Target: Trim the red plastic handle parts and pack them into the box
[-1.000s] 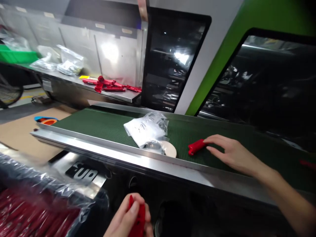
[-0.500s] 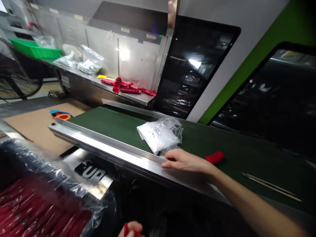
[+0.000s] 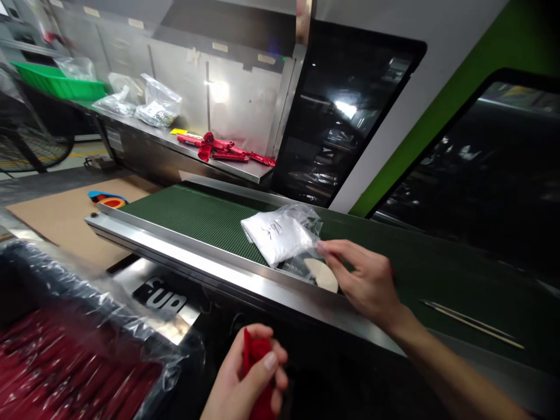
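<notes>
My left hand (image 3: 251,373) is wrapped round a red plastic part (image 3: 258,353), low in front of the conveyor's near rail. Over the green ribbed belt (image 3: 196,216), my right hand (image 3: 365,277) has thumb and forefinger pinched together at the right edge of a clear plastic bag (image 3: 301,216). That bag lies with a white packet (image 3: 275,236) bearing handwritten marks. A cream, rounded flat piece (image 3: 322,275) lies just below the right fingertips, partly under clear film. Most of the red piece on the belt is hidden behind my right hand.
A thin pointed stick (image 3: 475,324) lies on the belt to the right. Red parts (image 3: 223,149) and filled clear bags (image 3: 160,105) rest on the metal shelf. At lower left stands a plastic-lined box of red parts (image 3: 65,367). The metal rail (image 3: 210,256) edges the conveyor.
My right hand has moved right and up from the near rail to the bag's edge, uncovering the cream piece. My left hand has risen into view with the red part.
</notes>
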Available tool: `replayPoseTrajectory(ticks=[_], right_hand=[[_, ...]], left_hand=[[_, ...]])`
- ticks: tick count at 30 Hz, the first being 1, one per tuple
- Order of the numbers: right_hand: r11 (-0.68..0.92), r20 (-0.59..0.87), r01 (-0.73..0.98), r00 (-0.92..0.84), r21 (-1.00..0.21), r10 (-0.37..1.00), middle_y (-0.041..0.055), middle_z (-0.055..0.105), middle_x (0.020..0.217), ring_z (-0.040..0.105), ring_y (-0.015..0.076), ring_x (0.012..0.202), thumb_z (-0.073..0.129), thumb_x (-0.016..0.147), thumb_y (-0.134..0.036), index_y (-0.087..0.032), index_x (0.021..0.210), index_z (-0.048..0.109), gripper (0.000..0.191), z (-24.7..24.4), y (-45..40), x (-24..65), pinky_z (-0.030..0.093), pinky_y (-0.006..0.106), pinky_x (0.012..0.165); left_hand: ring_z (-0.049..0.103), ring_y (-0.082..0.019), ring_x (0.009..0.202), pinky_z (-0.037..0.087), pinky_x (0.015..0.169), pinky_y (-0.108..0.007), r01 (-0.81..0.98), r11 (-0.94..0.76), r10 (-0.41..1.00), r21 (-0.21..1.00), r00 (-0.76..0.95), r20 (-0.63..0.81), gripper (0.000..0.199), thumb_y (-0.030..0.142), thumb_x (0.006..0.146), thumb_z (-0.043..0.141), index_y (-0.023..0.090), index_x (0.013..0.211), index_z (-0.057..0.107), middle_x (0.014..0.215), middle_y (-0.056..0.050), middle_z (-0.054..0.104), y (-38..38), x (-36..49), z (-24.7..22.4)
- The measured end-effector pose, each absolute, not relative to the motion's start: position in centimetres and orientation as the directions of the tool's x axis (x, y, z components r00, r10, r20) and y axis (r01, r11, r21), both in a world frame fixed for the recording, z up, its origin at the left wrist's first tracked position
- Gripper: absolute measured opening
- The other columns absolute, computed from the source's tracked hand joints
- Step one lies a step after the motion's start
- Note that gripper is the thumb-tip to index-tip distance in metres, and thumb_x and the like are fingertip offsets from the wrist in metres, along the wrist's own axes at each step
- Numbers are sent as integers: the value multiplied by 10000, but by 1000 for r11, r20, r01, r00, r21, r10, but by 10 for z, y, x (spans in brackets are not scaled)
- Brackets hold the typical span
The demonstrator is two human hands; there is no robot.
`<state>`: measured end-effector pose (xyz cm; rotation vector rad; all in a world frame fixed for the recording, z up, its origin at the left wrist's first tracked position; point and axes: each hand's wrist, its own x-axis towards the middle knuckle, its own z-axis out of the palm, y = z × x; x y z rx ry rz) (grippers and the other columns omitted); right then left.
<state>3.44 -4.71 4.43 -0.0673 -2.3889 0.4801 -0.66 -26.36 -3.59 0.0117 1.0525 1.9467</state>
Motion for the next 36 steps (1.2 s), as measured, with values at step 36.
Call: replayPoseTrajectory(ticks=[36], right_hand=[[399,-85,248,-920,-883,383,-30,696,798,626,100,697,631,874,-267,-223,836,702,92,-17,-123,175,468,189,609]], left_hand=[[600,-110,775,474,678,-190,-227,267,817,936,-462,-345,361,319,757,760,234,1044,557,889,18,634,-270,65,-20]])
